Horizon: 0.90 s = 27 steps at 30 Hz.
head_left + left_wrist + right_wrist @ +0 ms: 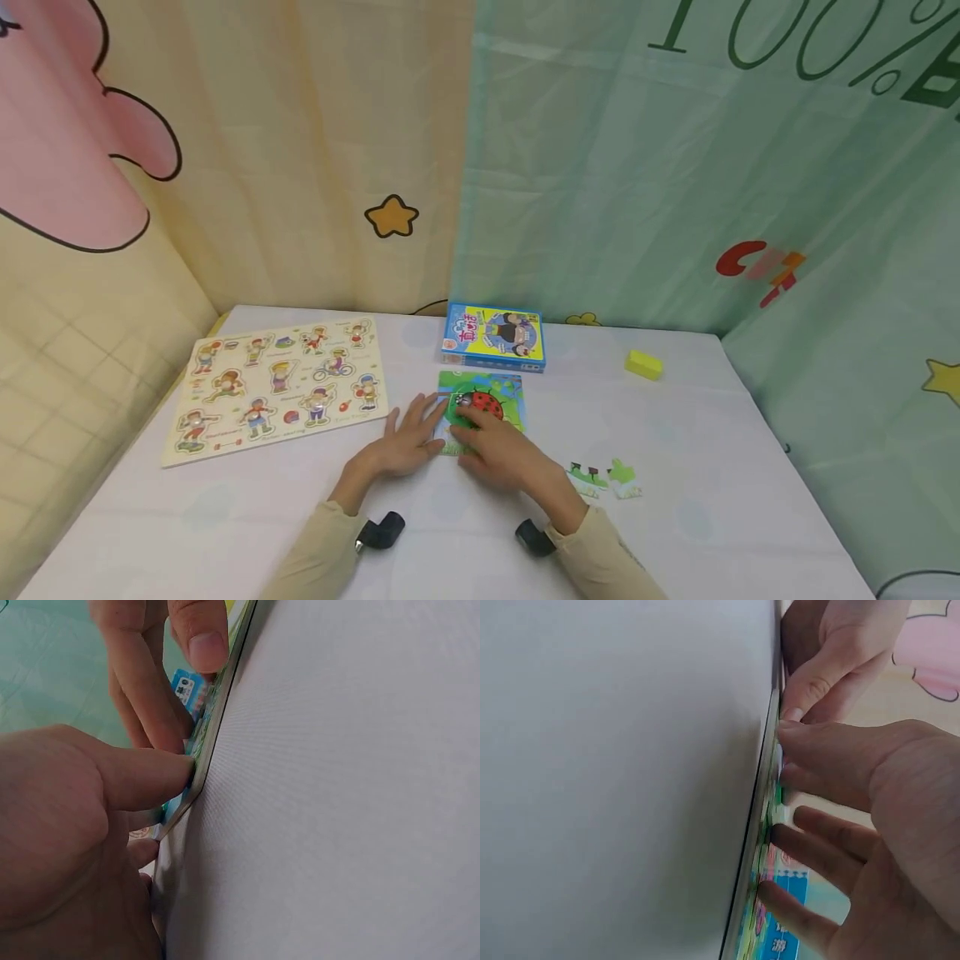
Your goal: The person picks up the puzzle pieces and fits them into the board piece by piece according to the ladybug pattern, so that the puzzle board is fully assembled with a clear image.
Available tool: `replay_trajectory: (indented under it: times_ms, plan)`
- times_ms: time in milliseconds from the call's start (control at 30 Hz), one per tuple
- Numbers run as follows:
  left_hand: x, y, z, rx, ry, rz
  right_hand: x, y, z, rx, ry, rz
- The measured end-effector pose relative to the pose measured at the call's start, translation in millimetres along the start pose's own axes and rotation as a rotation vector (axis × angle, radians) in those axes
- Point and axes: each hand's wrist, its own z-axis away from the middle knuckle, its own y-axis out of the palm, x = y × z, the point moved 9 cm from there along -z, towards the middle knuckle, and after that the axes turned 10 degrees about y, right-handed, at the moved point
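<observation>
A small ladybug jigsaw puzzle (512, 392) lies flat near the middle of the table, its lower part hidden by the hands. My left hand (405, 443) rests at the puzzle's left side, with fingers extended and fingertips on its edge. From the lower right, my right hand (501, 450) reaches over the puzzle, and its spread fingertips touch the surface. In the left wrist view, the left thumb (150, 776) presses the puzzle's edge. Two loose puzzle pieces, one green and black (587, 479) and one green and white (624, 479), lie right of the right hand.
A wooden board with pictures of children (288, 383) lies at the left. Behind the puzzle is a blue and yellow box (493, 335). A yellow block (643, 365) sits at the back right. Curtains (600, 167) hang behind the white table (712, 433).
</observation>
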Motion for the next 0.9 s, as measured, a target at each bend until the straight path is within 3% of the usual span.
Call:
replay_trajectory:
  times_ms: [333,533,700,900]
  plan:
    - [0.6,0.8,1.2,0.003,0.002,0.034,-29,-14,30.5,-0.034,-0.033,-0.168]
    - [-1.5,0.3,1.2,0.004,0.006,0.035,-63,-15,56.9,-0.004,0.024,-0.200]
    - [-0.9,0.9,1.5,0.005,-0.003,0.040,-93,-19,76.6,-0.034,0.083,-0.208]
    - [0.7,1.5,2.1,0.004,-0.007,0.038,-121,-27,89.1,-0.028,0.141,-0.232]
